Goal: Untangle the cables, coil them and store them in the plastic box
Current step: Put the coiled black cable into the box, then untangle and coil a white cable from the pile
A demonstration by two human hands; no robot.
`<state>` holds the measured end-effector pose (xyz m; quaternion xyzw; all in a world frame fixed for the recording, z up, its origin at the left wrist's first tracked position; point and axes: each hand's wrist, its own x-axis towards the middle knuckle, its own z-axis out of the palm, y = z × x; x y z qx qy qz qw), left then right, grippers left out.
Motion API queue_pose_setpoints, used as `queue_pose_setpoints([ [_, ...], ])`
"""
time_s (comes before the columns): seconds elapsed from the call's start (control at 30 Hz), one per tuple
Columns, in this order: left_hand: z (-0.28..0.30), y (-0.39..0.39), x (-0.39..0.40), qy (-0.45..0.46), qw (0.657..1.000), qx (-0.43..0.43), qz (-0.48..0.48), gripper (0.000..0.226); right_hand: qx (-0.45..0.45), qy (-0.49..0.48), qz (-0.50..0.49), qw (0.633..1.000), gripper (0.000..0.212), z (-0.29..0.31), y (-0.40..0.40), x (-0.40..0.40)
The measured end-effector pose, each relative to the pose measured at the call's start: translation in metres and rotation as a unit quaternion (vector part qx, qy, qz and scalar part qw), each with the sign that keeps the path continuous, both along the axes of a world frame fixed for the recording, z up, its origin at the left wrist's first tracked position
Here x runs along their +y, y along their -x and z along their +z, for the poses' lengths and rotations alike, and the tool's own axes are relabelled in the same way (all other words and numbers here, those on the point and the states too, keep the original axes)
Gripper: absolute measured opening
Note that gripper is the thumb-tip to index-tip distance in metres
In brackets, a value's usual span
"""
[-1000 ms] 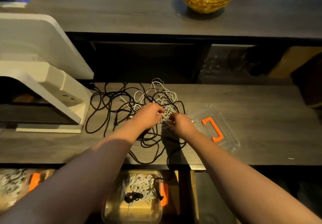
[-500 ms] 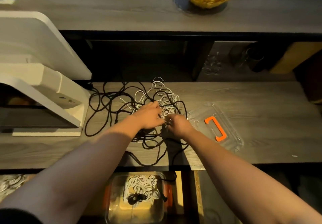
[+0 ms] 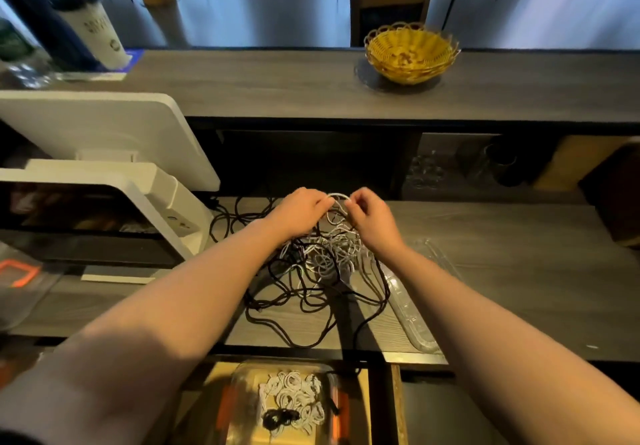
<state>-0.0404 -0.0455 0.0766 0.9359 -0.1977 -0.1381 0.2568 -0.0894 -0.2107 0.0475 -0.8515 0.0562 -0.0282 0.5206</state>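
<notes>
Hands raised over cable tangle, mid-bench. Left hand (image 3: 300, 210) and right hand (image 3: 370, 219) both have fingers curled, pinching between them a loop of white cable (image 3: 336, 197) lifted clear of the heap. Tangled white cables (image 3: 330, 254) lie directly under the hands; black cables (image 3: 304, 301) sprawl around them toward the bench's near edge, one strand hanging over it. Clear plastic lid (image 3: 412, 309) lies just right of the tangle, partly under the right forearm. Plastic box (image 3: 294, 406) sits on a lower shelf below the near edge, holding coiled white cables and one black coil. Yellow wicker basket (image 3: 410, 51) on upper counter, far side.
</notes>
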Motion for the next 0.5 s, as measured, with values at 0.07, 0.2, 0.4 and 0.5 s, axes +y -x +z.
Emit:
queue_pose_setpoints([
  [0.07, 0.015, 0.0, -0.001, 0.084, 0.995, 0.002, 0.048, 0.039, -0.036, -0.036, -0.005, 0.999, 0.01, 0.023, -0.007, 0.0],
  [0.2, 0.057, -0.006, -0.002, 0.217, 0.967, -0.032, 0.129, 0.032, -0.089, -0.098, -0.011, 0.991, 0.012, 0.065, -0.015, -0.003],
  [0.4, 0.108, -0.009, 0.012, 0.229, 0.966, 0.022, 0.117, 0.034, -0.077, -0.221, -0.004, 0.972, 0.014, 0.097, -0.013, -0.006],
  [0.5, 0.097, -0.002, 0.026, 0.187, 0.972, 0.06, 0.131, 0.03, -0.059, -0.287, -0.005, 0.956, 0.016, 0.103, -0.011, -0.007],
])
